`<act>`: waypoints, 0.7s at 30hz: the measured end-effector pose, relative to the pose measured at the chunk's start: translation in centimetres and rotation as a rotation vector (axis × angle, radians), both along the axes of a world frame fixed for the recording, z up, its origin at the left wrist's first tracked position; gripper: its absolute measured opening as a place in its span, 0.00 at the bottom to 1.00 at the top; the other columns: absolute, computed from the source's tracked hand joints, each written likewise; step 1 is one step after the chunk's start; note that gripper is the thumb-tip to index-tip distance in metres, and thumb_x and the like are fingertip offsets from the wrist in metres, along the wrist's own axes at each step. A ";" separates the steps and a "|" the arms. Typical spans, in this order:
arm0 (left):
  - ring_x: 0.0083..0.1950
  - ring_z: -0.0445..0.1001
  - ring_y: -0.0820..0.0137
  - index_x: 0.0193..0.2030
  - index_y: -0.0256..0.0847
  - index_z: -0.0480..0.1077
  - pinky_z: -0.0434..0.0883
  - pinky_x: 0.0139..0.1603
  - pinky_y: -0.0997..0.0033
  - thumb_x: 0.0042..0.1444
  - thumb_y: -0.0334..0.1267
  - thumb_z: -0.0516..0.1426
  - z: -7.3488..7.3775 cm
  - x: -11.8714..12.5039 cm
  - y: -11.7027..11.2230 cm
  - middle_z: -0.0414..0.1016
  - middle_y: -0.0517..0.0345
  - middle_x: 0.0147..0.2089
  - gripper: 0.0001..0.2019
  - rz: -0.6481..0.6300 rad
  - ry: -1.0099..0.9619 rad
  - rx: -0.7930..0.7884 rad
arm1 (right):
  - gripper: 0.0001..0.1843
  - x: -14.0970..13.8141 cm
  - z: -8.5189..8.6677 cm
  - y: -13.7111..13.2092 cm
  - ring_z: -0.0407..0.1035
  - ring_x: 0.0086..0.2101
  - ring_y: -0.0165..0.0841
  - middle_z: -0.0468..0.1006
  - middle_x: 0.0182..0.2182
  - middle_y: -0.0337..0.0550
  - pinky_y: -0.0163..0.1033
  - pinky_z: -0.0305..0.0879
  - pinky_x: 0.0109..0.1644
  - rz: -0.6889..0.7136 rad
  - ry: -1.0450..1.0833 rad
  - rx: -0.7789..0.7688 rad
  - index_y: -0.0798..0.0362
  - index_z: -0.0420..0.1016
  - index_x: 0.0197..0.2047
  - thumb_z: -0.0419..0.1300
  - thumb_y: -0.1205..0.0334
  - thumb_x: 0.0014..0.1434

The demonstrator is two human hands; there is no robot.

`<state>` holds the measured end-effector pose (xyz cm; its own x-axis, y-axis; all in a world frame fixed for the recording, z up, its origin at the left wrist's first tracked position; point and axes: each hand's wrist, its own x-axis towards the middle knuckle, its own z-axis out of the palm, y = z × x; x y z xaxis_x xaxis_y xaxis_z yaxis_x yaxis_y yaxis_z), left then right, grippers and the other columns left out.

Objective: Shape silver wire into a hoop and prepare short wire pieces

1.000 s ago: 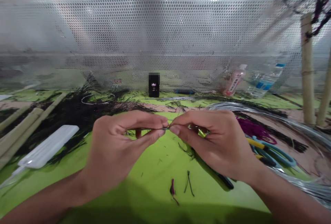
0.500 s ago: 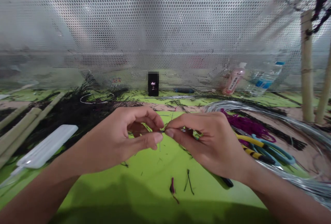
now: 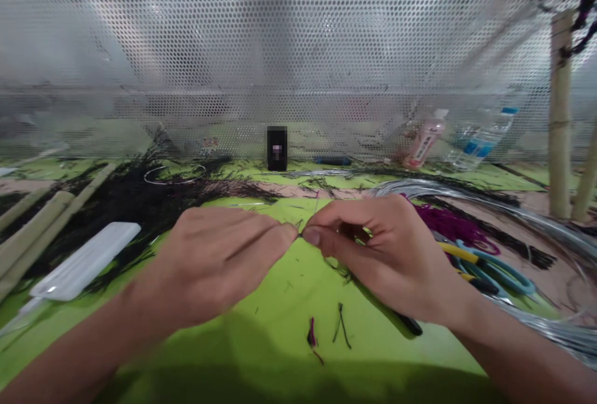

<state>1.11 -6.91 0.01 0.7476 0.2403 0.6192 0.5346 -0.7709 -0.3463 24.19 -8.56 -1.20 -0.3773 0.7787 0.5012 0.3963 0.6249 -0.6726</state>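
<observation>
Over the green tabletop, my left hand and my right hand meet fingertip to fingertip. Both pinch a thin dark strand; only a short bit shows between them, and its material is unclear. My left hand is rolled over, its back facing me and most fingers hidden. Thumb and forefinger of my right hand press together, the other fingers curled. Below lie a purple-and-black snippet and a forked black snippet. A black handle pokes out under my right hand.
A wire coil, purple yarn, yellow-and-black pliers and blue-handled scissors lie right. Left are dark twig-like strands, a white flat device and bamboo poles. Behind stand a phone, bottles and a perforated metal panel.
My left hand has rolled over, so its back now covers the fingers that were visible. The fingertips stay together, slightly further right. My right hand keeps its pinch.
</observation>
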 end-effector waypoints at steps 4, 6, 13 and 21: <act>0.43 0.87 0.64 0.54 0.52 0.78 0.83 0.49 0.64 0.70 0.33 0.56 -2.1 -0.5 -0.4 0.87 0.60 0.48 0.13 -0.100 -0.030 0.130 | 0.13 0.2 0.3 -0.1 0.63 0.26 0.26 0.73 0.24 0.34 0.34 0.59 0.28 0.034 0.051 -0.070 0.53 0.79 0.32 0.61 0.61 0.70; 0.51 0.86 0.59 0.62 0.54 0.74 0.83 0.55 0.57 0.69 0.29 0.57 -3.3 -0.5 -0.8 0.86 0.58 0.52 0.19 -0.010 -0.134 0.125 | 0.14 0.3 0.5 -0.3 0.62 0.26 0.26 0.71 0.24 0.34 0.34 0.58 0.27 0.050 0.056 -0.098 0.52 0.78 0.31 0.62 0.60 0.70; 0.35 0.85 0.66 0.43 0.49 0.79 0.80 0.38 0.68 0.70 0.33 0.56 -1.4 0.3 0.1 0.86 0.60 0.37 0.10 -0.007 -0.114 -0.073 | 0.11 0.6 0.6 0.1 0.58 0.24 0.27 0.69 0.23 0.33 0.35 0.55 0.27 0.027 -0.087 -0.037 0.50 0.78 0.35 0.59 0.60 0.71; 0.23 0.74 0.76 0.37 0.48 0.79 0.64 0.26 0.75 0.61 0.35 0.63 0.4 0.9 -0.4 0.80 0.70 0.26 0.04 0.073 -0.295 -0.681 | 0.09 0.6 0.2 0.9 0.65 0.26 0.27 0.77 0.27 0.35 0.37 0.55 0.29 0.010 -0.231 -0.006 0.51 0.79 0.37 0.59 0.65 0.69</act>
